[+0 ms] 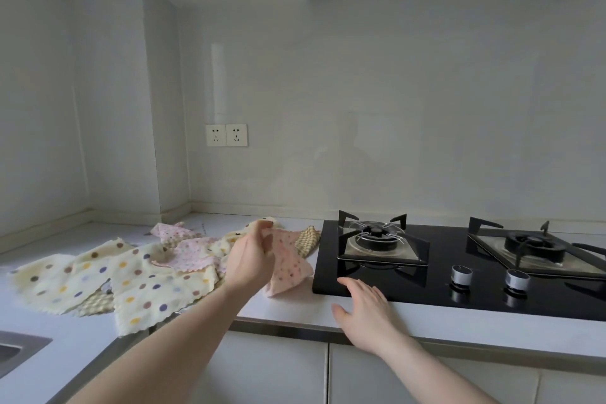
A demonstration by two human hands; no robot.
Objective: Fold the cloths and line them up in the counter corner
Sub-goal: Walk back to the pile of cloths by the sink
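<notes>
My left hand (251, 256) holds up a pink cloth (290, 267) with small dots, pinching its top edge so it hangs down to the white counter (282, 308). My right hand (364, 305) is open, fingers spread, hovering over the counter's front edge beside the stove. Several unfolded cloths lie in a loose heap to the left: large cream ones with coloured polka dots (144, 285), pink dotted ones (190, 254), and a yellow checked one (306, 239) by the stove. The counter corner (177, 216) lies behind the heap.
A black glass gas stove (459, 272) with two burners and two knobs fills the right side of the counter. A sink's edge (19, 351) shows at the lower left. Two wall sockets (226, 135) sit above the corner. White cabinet doors run below the counter.
</notes>
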